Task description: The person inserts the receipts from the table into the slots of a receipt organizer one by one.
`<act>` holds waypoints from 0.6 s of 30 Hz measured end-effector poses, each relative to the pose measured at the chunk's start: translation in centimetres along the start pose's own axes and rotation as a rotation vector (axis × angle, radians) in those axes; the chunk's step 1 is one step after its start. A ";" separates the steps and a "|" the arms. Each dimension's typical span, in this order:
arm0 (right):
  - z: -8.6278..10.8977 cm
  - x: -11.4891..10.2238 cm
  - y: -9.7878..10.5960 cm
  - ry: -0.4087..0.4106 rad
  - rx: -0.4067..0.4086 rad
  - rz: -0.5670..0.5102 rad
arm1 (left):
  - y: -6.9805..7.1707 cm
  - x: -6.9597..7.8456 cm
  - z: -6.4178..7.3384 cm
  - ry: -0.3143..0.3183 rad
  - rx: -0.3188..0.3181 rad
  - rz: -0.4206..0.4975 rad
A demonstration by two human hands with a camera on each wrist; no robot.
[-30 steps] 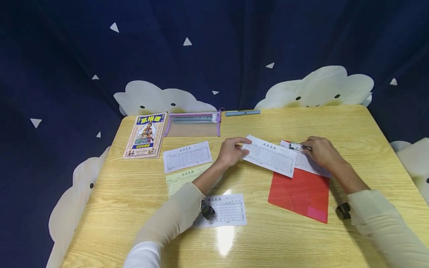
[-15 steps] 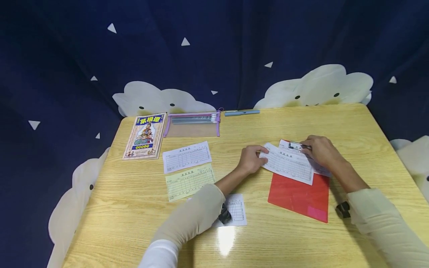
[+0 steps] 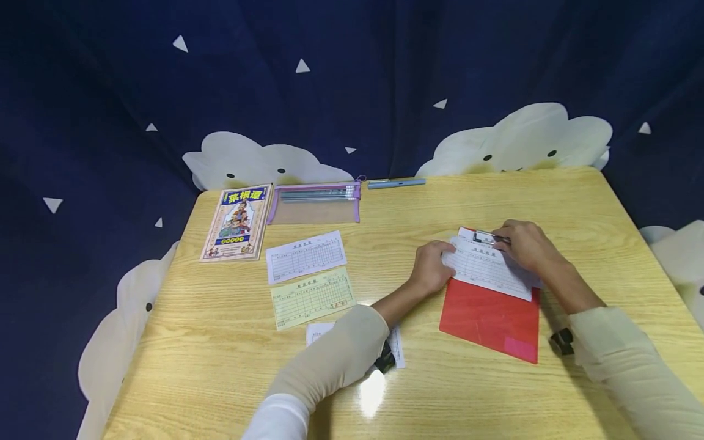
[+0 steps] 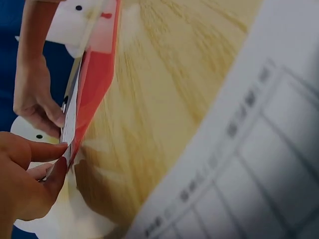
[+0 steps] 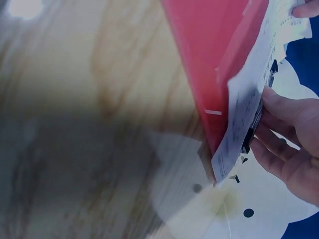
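My left hand [image 3: 432,266] pinches the left edge of a white printed form [image 3: 489,270] between thumb and fingers. The form lies over the upper part of a red clipboard [image 3: 488,319], its top edge close to the metal clip [image 3: 484,237]. Another white sheet peeks out beneath it at the board's top. With thumb and fingers, my right hand [image 3: 529,245] grips the clip; the right wrist view shows the thumb [image 5: 279,104] against it. In the left wrist view, the pinched form edge [image 4: 70,127] is seen nearly side-on above the red board.
A white form [image 3: 305,256] and a yellow form [image 3: 313,298] lie left of centre. Under my left forearm is another white form [image 3: 319,331]. A comic-covered book [image 3: 238,223], a purple-edged pencil pouch [image 3: 316,205] and a blue pen [image 3: 397,183] line the back.
My left hand has carried the white form rightward over the clipboard, up to the clip. The right hand has stayed on the clip, and the yellow form now shows more fully.
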State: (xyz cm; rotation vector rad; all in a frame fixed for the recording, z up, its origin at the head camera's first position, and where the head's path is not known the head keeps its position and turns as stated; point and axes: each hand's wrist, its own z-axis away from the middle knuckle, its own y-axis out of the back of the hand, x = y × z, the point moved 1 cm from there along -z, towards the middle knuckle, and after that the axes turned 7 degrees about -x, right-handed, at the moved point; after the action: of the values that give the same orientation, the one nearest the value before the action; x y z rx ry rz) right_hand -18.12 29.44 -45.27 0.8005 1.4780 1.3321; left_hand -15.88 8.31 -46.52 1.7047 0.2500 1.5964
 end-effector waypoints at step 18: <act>0.2 0.0 -0.1 0.088 0.069 0.021 | -1.3 0.7 -0.2 -0.056 -0.030 -0.195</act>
State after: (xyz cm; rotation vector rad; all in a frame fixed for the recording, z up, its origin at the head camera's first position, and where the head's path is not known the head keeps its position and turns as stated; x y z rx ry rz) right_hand -17.93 29.48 -45.32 0.8119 1.5966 1.3529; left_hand -15.45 9.71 -46.85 1.6459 0.3516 1.4019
